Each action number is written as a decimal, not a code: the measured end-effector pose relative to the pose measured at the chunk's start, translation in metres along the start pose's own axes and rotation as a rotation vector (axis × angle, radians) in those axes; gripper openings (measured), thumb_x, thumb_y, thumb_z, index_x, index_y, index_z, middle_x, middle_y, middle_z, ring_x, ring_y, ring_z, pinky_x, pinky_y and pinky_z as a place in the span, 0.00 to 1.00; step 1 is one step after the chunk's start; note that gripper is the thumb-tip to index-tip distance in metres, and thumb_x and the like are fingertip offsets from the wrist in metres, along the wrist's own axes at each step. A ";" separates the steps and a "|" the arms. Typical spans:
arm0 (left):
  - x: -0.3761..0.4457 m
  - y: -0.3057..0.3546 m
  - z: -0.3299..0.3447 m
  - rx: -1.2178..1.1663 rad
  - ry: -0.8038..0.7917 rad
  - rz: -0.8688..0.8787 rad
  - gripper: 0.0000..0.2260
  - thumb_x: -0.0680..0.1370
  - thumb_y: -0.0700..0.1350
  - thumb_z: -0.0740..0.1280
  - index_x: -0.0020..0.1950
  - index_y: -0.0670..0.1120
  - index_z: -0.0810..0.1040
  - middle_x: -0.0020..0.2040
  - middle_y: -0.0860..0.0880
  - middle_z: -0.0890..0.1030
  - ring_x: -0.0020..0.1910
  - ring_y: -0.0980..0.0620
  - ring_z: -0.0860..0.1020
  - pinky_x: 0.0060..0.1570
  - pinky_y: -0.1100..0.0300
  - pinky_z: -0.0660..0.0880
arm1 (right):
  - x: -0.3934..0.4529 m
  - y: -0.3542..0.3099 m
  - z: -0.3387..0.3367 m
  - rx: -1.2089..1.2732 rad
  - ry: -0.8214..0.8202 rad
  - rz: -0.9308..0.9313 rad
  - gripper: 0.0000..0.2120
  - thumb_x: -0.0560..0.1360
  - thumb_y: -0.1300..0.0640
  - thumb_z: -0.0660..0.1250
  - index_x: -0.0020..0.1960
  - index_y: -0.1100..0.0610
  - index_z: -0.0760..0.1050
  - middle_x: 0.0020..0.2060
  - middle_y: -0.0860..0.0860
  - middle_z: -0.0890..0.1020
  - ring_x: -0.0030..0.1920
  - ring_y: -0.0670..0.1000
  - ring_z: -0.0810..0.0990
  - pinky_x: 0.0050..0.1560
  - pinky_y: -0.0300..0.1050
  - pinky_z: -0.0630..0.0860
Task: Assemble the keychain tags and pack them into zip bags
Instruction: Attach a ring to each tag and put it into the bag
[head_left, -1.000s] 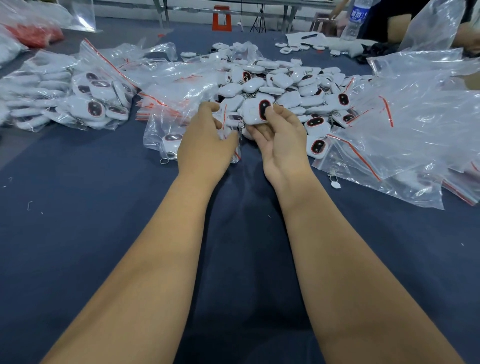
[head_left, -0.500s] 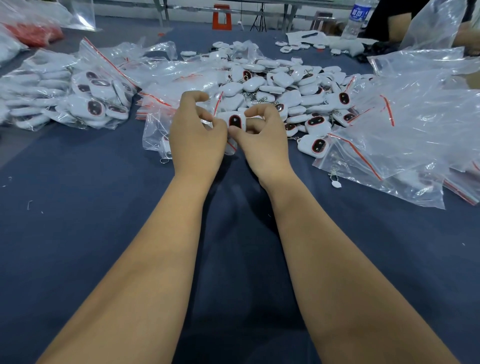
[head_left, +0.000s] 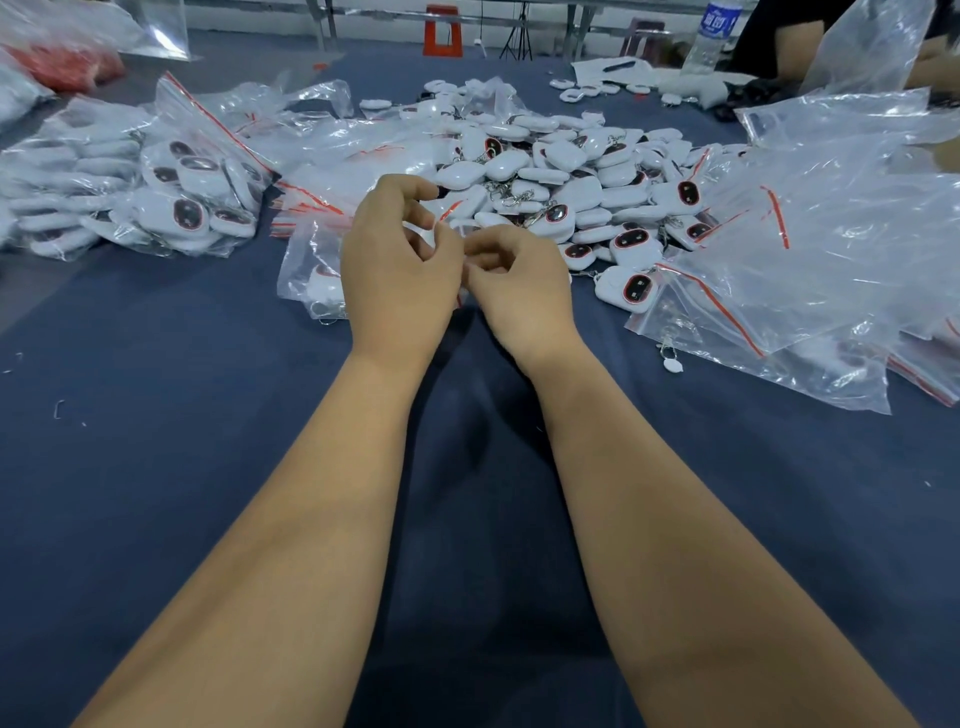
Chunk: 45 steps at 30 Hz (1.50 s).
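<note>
My left hand (head_left: 395, 270) and my right hand (head_left: 524, 296) meet fingertip to fingertip just in front of a heap of white keychain tags (head_left: 561, 171) with dark, red-rimmed windows. Both pinch a small clear zip bag (head_left: 445, 228) with a red strip, mostly hidden behind the fingers. The tag I was handling is not visible. Another clear bag (head_left: 311, 275) with a tag and key ring inside lies under the left hand's outer edge.
Filled zip bags (head_left: 182, 197) are stacked at the left. Crumpled empty zip bags (head_left: 805, 260) spread across the right. One loose tag (head_left: 626, 286) lies by them. A water bottle (head_left: 717, 31) and another person's arm (head_left: 795, 41) are at the far right. Dark blue cloth (head_left: 208, 467) covers the table.
My right hand brought the white tag down to the bag in my left hand. Both hands moved closer to me and pinched together, and the tag went out of sight.
</note>
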<state>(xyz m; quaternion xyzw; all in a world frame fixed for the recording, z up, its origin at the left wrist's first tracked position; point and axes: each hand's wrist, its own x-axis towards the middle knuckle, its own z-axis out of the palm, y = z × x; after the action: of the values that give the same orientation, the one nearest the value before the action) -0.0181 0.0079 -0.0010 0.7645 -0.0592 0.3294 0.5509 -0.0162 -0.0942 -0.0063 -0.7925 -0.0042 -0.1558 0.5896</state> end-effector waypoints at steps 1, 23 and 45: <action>0.000 -0.001 0.000 0.006 -0.008 0.010 0.11 0.72 0.41 0.64 0.49 0.56 0.73 0.45 0.52 0.79 0.36 0.58 0.74 0.42 0.55 0.76 | -0.001 -0.002 0.001 0.019 -0.067 -0.026 0.13 0.73 0.71 0.62 0.50 0.61 0.82 0.39 0.56 0.84 0.38 0.49 0.80 0.45 0.46 0.79; 0.005 -0.018 0.005 0.377 -0.253 -0.142 0.06 0.74 0.40 0.63 0.46 0.50 0.77 0.44 0.53 0.79 0.44 0.51 0.76 0.35 0.60 0.66 | 0.001 -0.002 -0.010 -0.666 0.192 0.119 0.22 0.72 0.62 0.62 0.65 0.50 0.73 0.65 0.53 0.70 0.67 0.57 0.64 0.67 0.48 0.59; 0.007 -0.010 0.002 0.157 -0.305 -0.310 0.17 0.75 0.35 0.59 0.53 0.47 0.84 0.43 0.44 0.83 0.51 0.40 0.81 0.44 0.60 0.72 | 0.002 -0.007 -0.009 0.401 0.154 0.150 0.12 0.70 0.71 0.69 0.48 0.57 0.78 0.39 0.51 0.81 0.39 0.48 0.78 0.44 0.43 0.78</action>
<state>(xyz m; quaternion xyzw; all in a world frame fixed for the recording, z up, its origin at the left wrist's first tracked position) -0.0071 0.0115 -0.0056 0.8458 0.0020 0.1252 0.5185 -0.0176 -0.1009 0.0031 -0.6433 0.0690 -0.1677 0.7438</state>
